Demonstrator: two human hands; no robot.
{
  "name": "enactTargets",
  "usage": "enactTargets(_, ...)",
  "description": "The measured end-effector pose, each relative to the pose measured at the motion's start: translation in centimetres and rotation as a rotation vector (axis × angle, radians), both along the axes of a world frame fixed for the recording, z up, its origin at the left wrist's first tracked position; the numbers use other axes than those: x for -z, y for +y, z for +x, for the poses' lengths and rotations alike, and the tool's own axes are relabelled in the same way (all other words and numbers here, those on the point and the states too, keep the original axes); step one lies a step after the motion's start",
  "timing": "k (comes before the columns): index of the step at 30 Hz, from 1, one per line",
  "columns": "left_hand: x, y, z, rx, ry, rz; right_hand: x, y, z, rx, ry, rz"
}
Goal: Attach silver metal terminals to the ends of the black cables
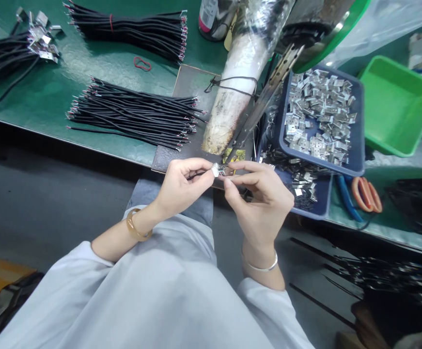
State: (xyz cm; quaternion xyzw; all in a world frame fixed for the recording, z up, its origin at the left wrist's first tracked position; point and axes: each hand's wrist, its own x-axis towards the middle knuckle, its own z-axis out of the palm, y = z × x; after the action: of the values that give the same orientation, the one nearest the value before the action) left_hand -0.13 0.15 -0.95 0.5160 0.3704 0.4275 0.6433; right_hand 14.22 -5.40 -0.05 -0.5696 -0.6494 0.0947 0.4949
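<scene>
My left hand point(187, 186) is closed in a pinch on a small shiny metal bracket point(215, 170), just over the bench's front edge. Close to its right side, my right hand point(259, 194) has thumb and fingertips drawn together at the bracket's other end. What lies between those right fingertips is too small and covered to make out. Directly above both hands, a long metal rod point(254, 114) with a perforated upper part slants down towards the bracket. Beside the rod, a white wrapped tube point(228, 102) ends a little above my fingers.
Black cables with stripped ends lie in a loose row point(134, 114) and a tied bundle point(127, 29). Cables with brackets point(43, 41) rest far left. Right are a blue tray point(358, 126) of brackets, a lower tray point(325, 203), a green bin point(396, 106) and orange-handled pliers point(367, 194).
</scene>
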Motion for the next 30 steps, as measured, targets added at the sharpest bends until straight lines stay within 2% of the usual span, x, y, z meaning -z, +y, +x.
enactTargets(4, 0.11, -0.05, -0.09, 0.000, -0.020, -0.004, -0.10, 0.01, 0.05, -0.001, -0.042, 0.005)
enactTargets(11, 0.03, -0.05, -0.47, 0.100, -0.073, 0.014, 0.06, -0.23, -0.06, 0.016, 0.028, -0.047)
enactTargets(22, 0.06, 0.15, -0.94, 0.120, 0.002, 0.090, 0.10, -0.20, 0.03, -0.001, 0.037, -0.050)
enactTargets(30, -0.21, 0.29, -0.96, 0.107, -0.023, 0.014, -0.01, -0.14, 0.19, -0.039, -0.078, -0.001)
